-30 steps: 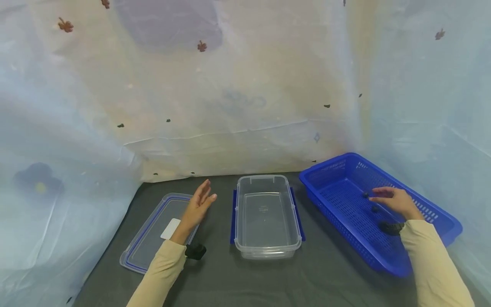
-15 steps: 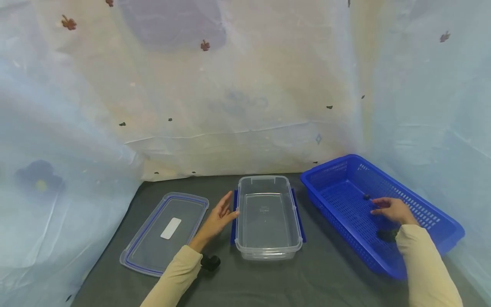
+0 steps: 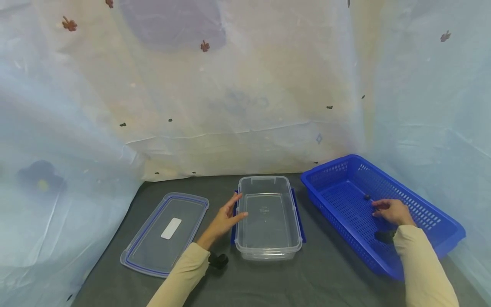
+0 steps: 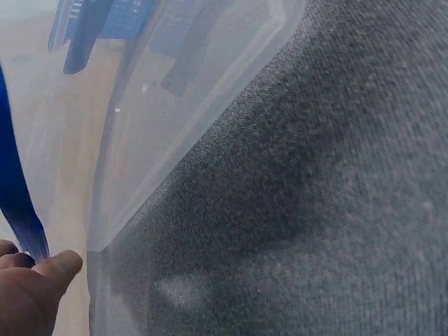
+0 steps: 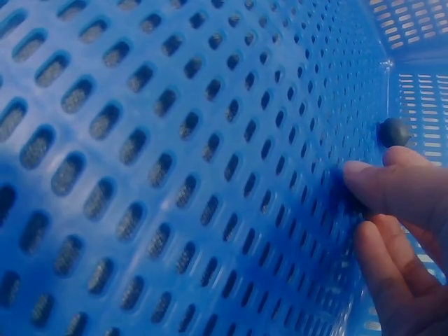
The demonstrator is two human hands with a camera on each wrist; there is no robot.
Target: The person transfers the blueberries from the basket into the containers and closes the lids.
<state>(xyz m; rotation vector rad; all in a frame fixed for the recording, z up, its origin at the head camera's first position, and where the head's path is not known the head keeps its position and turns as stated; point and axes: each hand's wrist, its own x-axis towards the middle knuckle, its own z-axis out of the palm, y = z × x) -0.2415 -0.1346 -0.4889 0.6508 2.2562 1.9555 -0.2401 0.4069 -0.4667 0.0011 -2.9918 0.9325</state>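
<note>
We see the right hand (image 3: 391, 211) down inside the perforated blue plastic basket (image 3: 429, 213), which sits on the dark grey cloth-covered table (image 3: 330, 273) at about three o'clock from the centre of the scene. The right wrist view puts us right on the action: the thumb and fingers (image 5: 392, 185) are curled together against the slotted floor of the basket (image 5: 140, 161), pinching something small and dark there, though that piece is mostly hidden under the fingertips and we cannot tell what it is. Just beyond the fingertips, at roughly one o'clock from them, a small round dark bead (image 5: 394, 131) lies free on the basket floor, close to the hand but apart from it; we pick it up in the head view too (image 3: 366, 197).

Over at the centre, the left hand (image 3: 226, 217) is open, fingers straight and relaxed, resting against the left long wall of the clear rectangular plastic container (image 3: 268, 247). The left wrist view shows the thumb (image 4: 56, 269) just beside the lower corner of that see-through wall (image 4: 175, 126), with the blue clip flap (image 4: 17, 196) right at the fingers.

At nine o'clock from the container, well apart from the left hand, the clear flat lid with a blue rim and a white label (image 3: 145, 256) lies on the cloth. Both sleeves are beige, and a pale sheet with small leaf prints (image 3: 245, 85) hangs all round behind.
</note>
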